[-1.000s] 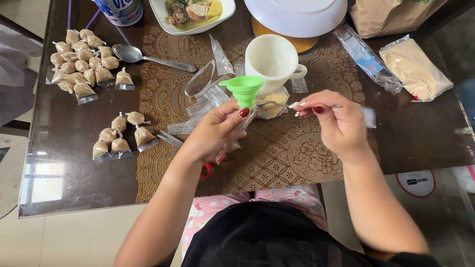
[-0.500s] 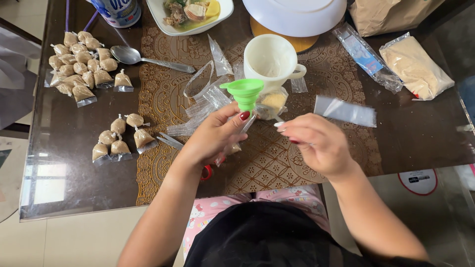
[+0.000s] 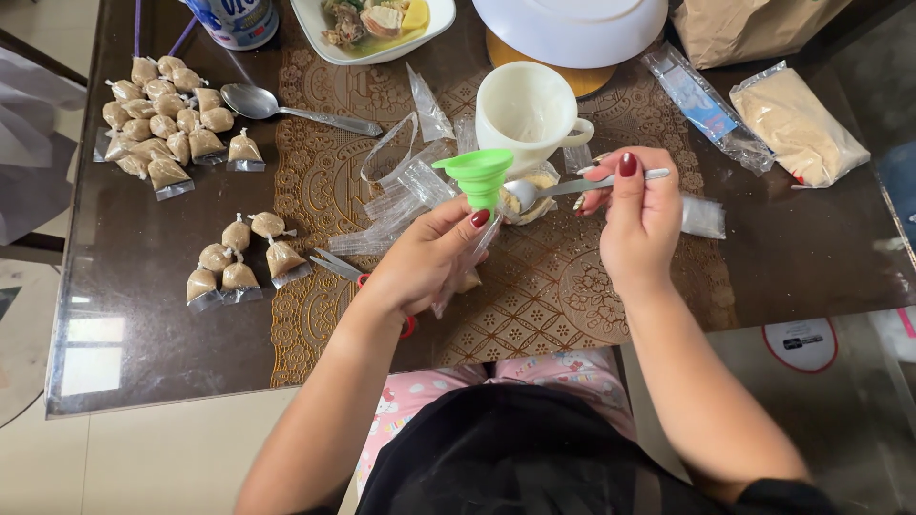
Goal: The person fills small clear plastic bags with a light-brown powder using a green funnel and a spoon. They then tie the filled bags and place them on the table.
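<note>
Here the green funnel [image 3: 474, 175] is sitting upright with its stem pushed into the mouth of a small clear plastic bag [image 3: 465, 259], and both are being held just above the table [image 3: 143, 315]. The funnel looks light and fairly stiff, while the bag is thin, limp and probably slippery, so the sensible place to hold is where stem and bag mouth overlap, squeezing them together so the film cannot slide off. The left hand [image 3: 420, 262] is doing just that: fingers curled and pressed around the bag's neck, thumb lying across the front right under the funnel's bowl, forearm reaching up from below left.

Just to the right of that hand, the right hand [image 3: 637, 215] is pinching the handle of a small metal spoon [image 3: 563, 188] between thumb and fingertips, wrist raised, the bowl of the spoon carrying light brown powder and nearly touching the funnel's rim. Directly beyond the spoon an open bag of the same powder [image 3: 534, 195] is resting against a white cup [image 3: 530, 110]. Loose empty bags [image 3: 401, 191] are lying just past the left hand, and further to its left tied, filled little packets [image 3: 234, 262] are sitting in clusters.
</note>
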